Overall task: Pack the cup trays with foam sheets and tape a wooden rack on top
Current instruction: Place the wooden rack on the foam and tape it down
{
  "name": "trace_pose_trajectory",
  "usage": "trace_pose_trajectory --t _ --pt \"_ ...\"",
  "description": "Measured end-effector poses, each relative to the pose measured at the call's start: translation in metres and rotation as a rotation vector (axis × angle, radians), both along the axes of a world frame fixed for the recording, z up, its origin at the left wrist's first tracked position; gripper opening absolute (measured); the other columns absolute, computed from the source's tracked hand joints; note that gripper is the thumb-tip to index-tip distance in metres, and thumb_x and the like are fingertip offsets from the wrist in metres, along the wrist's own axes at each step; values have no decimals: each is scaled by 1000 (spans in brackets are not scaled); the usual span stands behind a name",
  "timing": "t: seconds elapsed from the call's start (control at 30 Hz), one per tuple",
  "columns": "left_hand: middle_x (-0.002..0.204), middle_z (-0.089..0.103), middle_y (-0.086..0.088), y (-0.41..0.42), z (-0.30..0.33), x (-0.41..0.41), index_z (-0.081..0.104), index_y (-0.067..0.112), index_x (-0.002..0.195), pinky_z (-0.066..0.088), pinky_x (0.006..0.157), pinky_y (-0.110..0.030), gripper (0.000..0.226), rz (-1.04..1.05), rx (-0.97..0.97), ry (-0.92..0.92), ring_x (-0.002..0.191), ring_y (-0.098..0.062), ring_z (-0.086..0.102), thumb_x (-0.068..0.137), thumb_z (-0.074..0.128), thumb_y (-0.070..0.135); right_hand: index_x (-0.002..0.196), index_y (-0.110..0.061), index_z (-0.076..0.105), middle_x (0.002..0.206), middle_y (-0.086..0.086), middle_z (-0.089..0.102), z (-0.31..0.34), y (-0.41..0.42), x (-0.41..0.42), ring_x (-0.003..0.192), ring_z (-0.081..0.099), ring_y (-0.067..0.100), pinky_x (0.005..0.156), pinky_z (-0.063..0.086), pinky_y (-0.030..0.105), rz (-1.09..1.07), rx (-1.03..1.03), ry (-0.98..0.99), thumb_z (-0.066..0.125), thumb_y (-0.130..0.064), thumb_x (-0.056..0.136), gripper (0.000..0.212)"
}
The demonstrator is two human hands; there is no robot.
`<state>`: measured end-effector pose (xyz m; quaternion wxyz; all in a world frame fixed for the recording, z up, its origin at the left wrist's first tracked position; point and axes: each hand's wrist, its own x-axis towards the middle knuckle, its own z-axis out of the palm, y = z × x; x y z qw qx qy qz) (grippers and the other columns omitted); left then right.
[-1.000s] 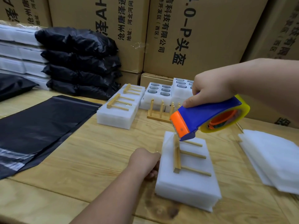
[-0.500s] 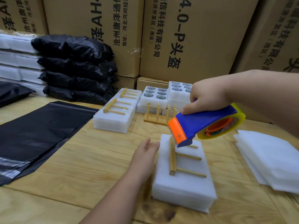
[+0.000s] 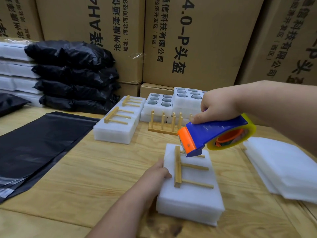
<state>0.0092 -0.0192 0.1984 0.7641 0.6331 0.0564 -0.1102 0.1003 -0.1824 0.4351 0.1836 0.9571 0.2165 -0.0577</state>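
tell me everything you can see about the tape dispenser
The tape dispenser is a handheld plastic tool with a blue body, an orange front with a toothed cutting edge, and a roll of yellowish clear tape on an orange hub at the back. The right hand grips it from above, fingers curled round the blue body. It is tilted nose-down, its blue tip at or just above the far end of the wooden rack lying on the foam stack.

Left hand moved onto the foam pack's left edge, tape dispenser lowered toward wooden rack
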Motion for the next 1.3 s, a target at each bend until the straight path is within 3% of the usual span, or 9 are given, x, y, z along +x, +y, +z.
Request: trace_pose_trajectory --t 0.1,0.27,0.4,0.53,0.6,0.7,0.83,1.0,1.3 --pt "106 76 -7 -3 8 -1 74 44 98 58 93 -51 52 51 100 17 101 -35 73 60 51 17 85 -21 71 80 -1 70 -6 -7 4 75 67 14 61 50 28 -28 21 25 42 -79 89 66" --pt "110 73 -11 -8 21 -7 67 28 117 55 97 -51 57 49 279 10 104 -35 69 65 46 19 85 -20 71 81 -1 69 -12 -18 7 76 65 14 64 51 31 -23 53 7 41 -80 88 68" --pt "102 69 0 -7 29 -7 61 24 115 56 79 -36 40 56 368 1 94 -21 67 84 44 4 80 -20 70 78 0 67 -15 -25 6 74 64 15 61 46 31 -30 101 19 42 -79 89 66" --pt "167 20 14 -10 46 -2 15 33 163 27 123 -38 93 -21 473 -137 154 -11 21 77 48 21 75 -21 67 76 0 66 -20 -34 6 71 62 15 60 41 31 -60 152 37 42 -78 90 64" --pt "170 -8 17 -16 56 5 -2 35 164 11 126 -31 105 -114 558 -229 155 -1 -5 71 49 34 77 -20 68 76 1 65 -23 -39 6 71 61 16 61 41 32 -85 184 59 42 -78 91 65" --pt "171 -8 12 -30 58 21 -15 32 161 17 124 -30 119 -185 737 -309 156 -4 -7 76 66 51 76 -18 67 73 0 61 -30 -47 8 66 56 15 59 39 31 -113 233 85 44 -76 92 64" --pt "170 18 10 -46 48 30 -1 31 163 23 125 -48 127 -251 918 -424 159 -23 1 72 80 68 73 -20 63 71 -1 59 -43 -59 9 64 55 15 58 38 30 -143 284 107 47 -76 90 61" --pt "172 6 9 -52 37 34 1 34 164 12 128 -49 127 -270 1244 -431 157 -20 -15 66 62 89 67 -20 62 64 -4 58 -67 -76 10 60 54 15 57 39 30 -142 348 161 47 -76 91 62" --pt "172 -6 2 -54 34 38 -2 18 164 6 129 -42 135 -314 1388 -347 157 -15 -17 66 48 97 52 -26 54 47 -12 44 -116 -142 10 44 39 6 55 33 30 -138 647 169 50 -71 93 61"
